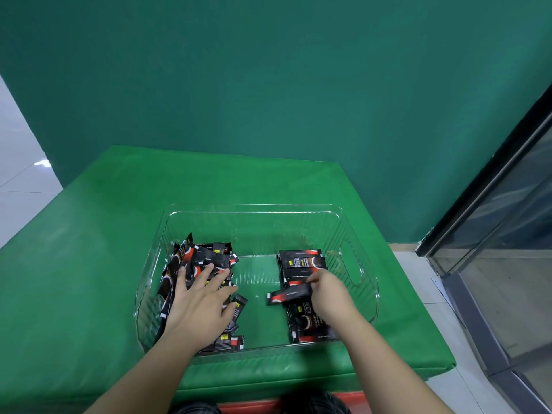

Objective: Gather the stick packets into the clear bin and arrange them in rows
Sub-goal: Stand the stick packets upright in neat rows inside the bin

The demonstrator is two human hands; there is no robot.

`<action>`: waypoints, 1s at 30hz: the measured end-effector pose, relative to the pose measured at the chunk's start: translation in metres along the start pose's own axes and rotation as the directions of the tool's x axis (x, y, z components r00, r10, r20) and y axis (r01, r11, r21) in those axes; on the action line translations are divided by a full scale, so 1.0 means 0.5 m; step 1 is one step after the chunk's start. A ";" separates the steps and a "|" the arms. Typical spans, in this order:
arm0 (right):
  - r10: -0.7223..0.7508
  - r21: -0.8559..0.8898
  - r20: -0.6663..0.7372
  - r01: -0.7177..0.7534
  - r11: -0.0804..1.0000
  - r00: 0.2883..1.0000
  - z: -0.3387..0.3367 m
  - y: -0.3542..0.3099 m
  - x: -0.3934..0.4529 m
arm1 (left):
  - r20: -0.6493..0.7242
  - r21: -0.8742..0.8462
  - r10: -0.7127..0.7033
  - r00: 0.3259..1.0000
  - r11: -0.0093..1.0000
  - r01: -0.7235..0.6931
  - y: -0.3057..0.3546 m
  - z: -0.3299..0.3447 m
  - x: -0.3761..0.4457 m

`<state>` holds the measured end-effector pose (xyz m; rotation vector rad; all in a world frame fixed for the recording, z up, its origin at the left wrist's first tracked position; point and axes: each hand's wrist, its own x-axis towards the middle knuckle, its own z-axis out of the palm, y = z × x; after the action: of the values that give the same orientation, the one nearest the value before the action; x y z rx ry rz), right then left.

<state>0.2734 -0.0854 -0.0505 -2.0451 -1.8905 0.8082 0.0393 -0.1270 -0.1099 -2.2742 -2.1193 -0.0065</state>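
Note:
A clear plastic bin (257,211) stands on the green table. Inside it, at the left, lies a loose heap of black and red stick packets (203,256). My left hand (200,303) rests flat on that heap with its fingers spread. On the right side of the bin a neat row of packets (303,262) runs front to back. Above that row my right hand (327,294) pinches one packet (288,295) by its end, so that it sticks out to the left over the bin floor.
The green padded table (89,264) ends close to the bin at the front and right. A green wall rises behind. Tiled floor shows at the left and right, with a dark glass door frame (493,180) at the far right.

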 end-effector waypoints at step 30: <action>-0.012 -0.481 0.213 0.115 0.869 0.977 0.070 -0.028 -0.044 | 0.060 -0.051 -0.014 0.998 0.999 0.017 0.012 -0.027 -0.003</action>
<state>0.2423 -0.1115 -0.0665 -2.2261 -2.4764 0.5761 0.0454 -0.1293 -0.0965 -2.3143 -2.1906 0.0069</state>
